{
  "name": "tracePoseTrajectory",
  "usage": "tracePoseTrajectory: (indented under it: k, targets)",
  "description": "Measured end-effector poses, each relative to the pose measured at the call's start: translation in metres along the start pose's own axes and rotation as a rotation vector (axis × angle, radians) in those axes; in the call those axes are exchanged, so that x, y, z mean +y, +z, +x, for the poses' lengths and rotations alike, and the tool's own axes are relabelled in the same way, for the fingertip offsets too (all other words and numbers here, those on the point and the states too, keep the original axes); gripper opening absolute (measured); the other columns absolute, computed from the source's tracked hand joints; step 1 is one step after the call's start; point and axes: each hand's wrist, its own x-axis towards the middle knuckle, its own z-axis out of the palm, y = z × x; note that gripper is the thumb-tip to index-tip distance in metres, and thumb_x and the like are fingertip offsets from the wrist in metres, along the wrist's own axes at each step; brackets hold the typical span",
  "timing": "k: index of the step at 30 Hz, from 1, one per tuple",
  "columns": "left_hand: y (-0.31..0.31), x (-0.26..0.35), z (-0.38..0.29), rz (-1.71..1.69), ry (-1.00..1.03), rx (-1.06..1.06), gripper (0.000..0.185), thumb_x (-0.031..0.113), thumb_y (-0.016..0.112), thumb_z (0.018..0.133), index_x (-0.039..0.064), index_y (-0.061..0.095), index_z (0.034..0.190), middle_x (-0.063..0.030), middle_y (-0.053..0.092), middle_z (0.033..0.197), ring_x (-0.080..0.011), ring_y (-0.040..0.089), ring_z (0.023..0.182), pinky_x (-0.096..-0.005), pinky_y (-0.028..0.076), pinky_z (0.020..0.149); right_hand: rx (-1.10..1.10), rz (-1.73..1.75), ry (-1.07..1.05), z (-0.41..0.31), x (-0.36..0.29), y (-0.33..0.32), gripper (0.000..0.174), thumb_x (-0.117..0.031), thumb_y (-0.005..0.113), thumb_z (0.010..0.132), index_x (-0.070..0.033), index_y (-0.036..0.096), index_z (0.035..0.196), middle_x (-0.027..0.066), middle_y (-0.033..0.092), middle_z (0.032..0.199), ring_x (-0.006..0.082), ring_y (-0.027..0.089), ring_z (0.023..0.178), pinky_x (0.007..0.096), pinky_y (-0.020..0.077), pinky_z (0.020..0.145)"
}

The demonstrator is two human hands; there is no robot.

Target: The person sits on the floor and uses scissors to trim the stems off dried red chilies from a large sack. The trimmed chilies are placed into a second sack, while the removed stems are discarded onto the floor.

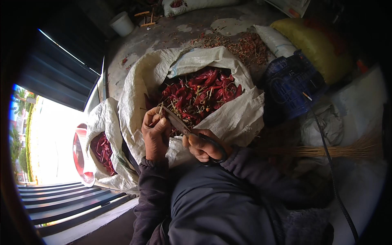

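A large white woven sack (144, 72) stands before me with its rim rolled down. Dried red chili peppers (205, 87) with pale stems fill its mouth. My right hand (203, 145) grips a pair of black-handled scissors (177, 120) by the loops, the blades pointing up and left. At the blade tips, my left hand (156, 130) pinches a dried chili (162, 112) between thumb and fingers; a thin stem pokes out to the left. The fingers hide most of that chili. Whether the blades touch it I cannot tell.
On the left is a smaller white sack (102, 119) of cut red chilies (104, 150). Blue plastic crates (294, 82) stand at right, near a yellow sack (309, 46) and a straw broom (321, 150). Chili scraps (249, 46) litter the concrete floor. A white bucket (122, 24) is farther back.
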Motion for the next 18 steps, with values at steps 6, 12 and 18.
tracePoseTrajectory:
  k: [6,12,18]
  targets:
    - [-0.006,-0.004,0.000,-0.009,-0.013,0.047,0.021,0.003,0.068,0.093,0.002,0.061,0.112,0.0013,0.057,0.074,-0.0068,0.046,0.056,-0.0209,0.040,0.051,0.003,0.034,0.002,0.005,0.003,-0.002,0.046,-0.053,0.051,0.104,-0.007,0.053,0.108,-0.0038,0.041,0.062,0.0040,0.036,0.048,0.0217,0.0334,0.046]
    - [-0.018,-0.014,-0.004,-0.004,-0.135,0.053,0.020,0.009,0.065,0.097,0.004,0.062,0.116,0.0042,0.054,0.075,-0.0054,0.039,0.054,-0.0196,0.031,0.047,0.153,-0.255,-0.021,0.007,0.013,-0.015,0.051,-0.056,0.055,0.101,-0.005,0.055,0.108,-0.0015,0.052,0.065,0.0055,0.046,0.051,0.0230,0.0389,0.049]
    - [-0.023,-0.013,-0.002,-0.105,-0.169,-0.009,0.021,0.016,0.062,0.101,0.002,0.062,0.117,0.0021,0.055,0.079,-0.0077,0.044,0.063,-0.0225,0.037,0.055,0.279,-0.832,-0.186,0.004,0.014,-0.028,0.042,-0.042,0.069,0.098,-0.002,0.059,0.106,0.0029,0.063,0.082,0.0082,0.059,0.066,0.0293,0.0479,0.056]
